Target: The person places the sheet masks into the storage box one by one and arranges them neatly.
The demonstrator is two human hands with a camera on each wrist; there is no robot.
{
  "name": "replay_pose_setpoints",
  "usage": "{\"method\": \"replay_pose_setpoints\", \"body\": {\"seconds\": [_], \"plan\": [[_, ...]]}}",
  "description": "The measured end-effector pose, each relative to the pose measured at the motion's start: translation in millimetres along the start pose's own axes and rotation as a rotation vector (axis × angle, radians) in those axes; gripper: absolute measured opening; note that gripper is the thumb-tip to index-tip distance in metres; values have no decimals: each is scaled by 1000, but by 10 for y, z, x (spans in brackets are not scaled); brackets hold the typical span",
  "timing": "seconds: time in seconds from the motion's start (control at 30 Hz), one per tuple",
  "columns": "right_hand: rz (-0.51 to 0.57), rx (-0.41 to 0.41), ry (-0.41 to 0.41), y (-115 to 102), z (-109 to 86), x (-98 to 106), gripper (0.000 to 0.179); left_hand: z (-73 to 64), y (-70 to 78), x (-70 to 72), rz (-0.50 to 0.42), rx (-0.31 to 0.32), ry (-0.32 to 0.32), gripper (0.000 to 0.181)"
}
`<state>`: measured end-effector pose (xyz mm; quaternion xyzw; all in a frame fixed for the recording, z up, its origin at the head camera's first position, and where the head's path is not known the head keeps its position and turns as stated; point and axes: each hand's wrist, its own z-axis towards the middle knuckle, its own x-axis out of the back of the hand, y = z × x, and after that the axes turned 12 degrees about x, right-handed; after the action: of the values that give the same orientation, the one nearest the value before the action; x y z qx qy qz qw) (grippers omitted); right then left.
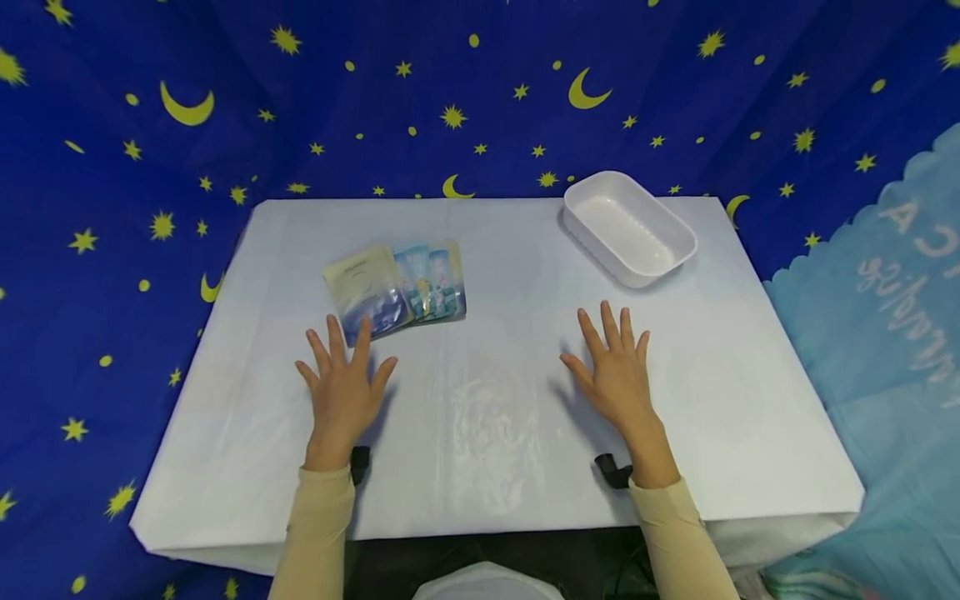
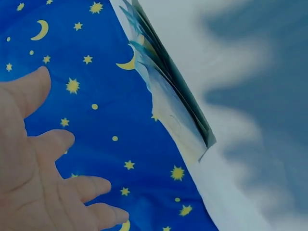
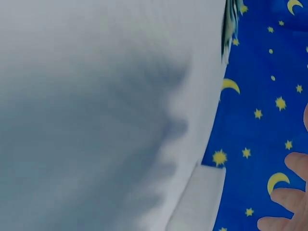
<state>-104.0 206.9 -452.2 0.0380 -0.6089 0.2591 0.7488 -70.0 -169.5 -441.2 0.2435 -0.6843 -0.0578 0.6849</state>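
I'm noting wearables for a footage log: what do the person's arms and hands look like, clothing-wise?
The left sleeve and right sleeve are beige, long and fairly close-fitting. On the thumb side, near each cuff, sit a left black fitting and a right black fitting. The left hand and right hand show no gloves or rings.

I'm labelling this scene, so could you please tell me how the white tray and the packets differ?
The white tray is plain, while the packets carry blue and cream printing. The tray is open-topped with raised walls; the packets are thin and overlap one another. The tray sits toward the right of the tabletop, the packets left of centre. Both rest on it.
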Motion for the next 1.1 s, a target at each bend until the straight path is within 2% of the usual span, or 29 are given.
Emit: {"method": "replay_pose_setpoints", "body": {"seconds": [0.13,0.27,0.43,0.53,0.6,0.7,0.83,0.97,1.1], "plan": [[-13,-16,37,332,224,172,70,237,-41,73,-12,43,-48,74],[-14,-84,37,873,610,333,67,474,-115,152,-15,78,-88,77],[21,-271,-19,1593,1076,442,62,633,-192,177,-8,112,-149,80],[85,-398,-57,1934,1224,460,61,655,-199,150,-8,114,-176,79],[138,-460,-76,2100,1257,457,60,657,-196,120,-12,111,-190,78],[165,-509,-124,2197,1268,392,59,625,-253,105,-5,113,-206,78],[111,-527,-142,2209,1222,326,55,625,-300,97,-4,109,-210,78],[86,-525,-74,2164,1182,285,50,677,-331,94,-18,118,-180,75],[161,-531,-8,2068,1107,268,47,751,-327,72,-41,147,-169,74]]}}
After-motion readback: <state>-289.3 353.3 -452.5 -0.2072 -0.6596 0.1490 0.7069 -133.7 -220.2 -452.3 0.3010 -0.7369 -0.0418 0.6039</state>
